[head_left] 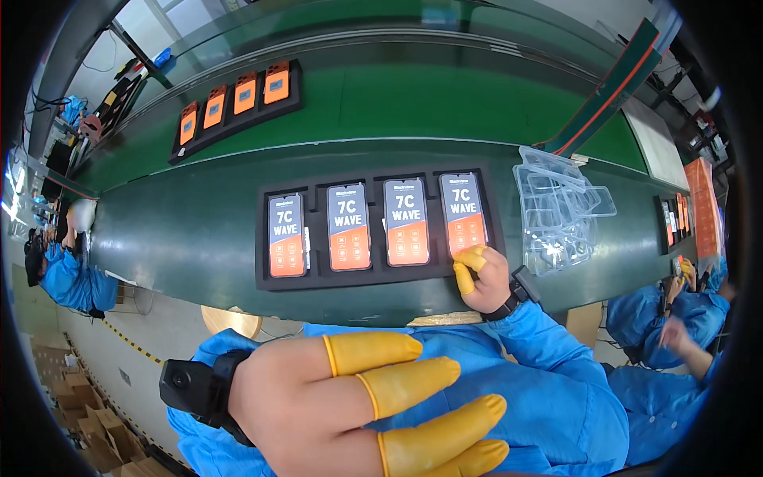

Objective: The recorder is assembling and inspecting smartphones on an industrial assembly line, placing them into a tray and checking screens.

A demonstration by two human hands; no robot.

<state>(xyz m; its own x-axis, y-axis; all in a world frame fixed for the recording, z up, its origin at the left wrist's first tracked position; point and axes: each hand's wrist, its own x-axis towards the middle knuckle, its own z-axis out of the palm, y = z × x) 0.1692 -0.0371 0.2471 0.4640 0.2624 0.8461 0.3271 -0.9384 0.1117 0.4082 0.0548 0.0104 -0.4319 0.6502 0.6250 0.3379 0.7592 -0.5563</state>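
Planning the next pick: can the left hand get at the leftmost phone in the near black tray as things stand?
Probably yes. The left hand is raised, holding nothing, and nothing lies over the leftmost phone in the black tray; the right hand is at the far end.

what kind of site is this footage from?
Most likely a phone assembly or packing line. Dark trays of four phones sit on a long green conveyor bench, clear plastic cases are piled beside them, and the right hand and left hand wear yellow finger cots with blue smock sleeves, as do co-workers nearby.
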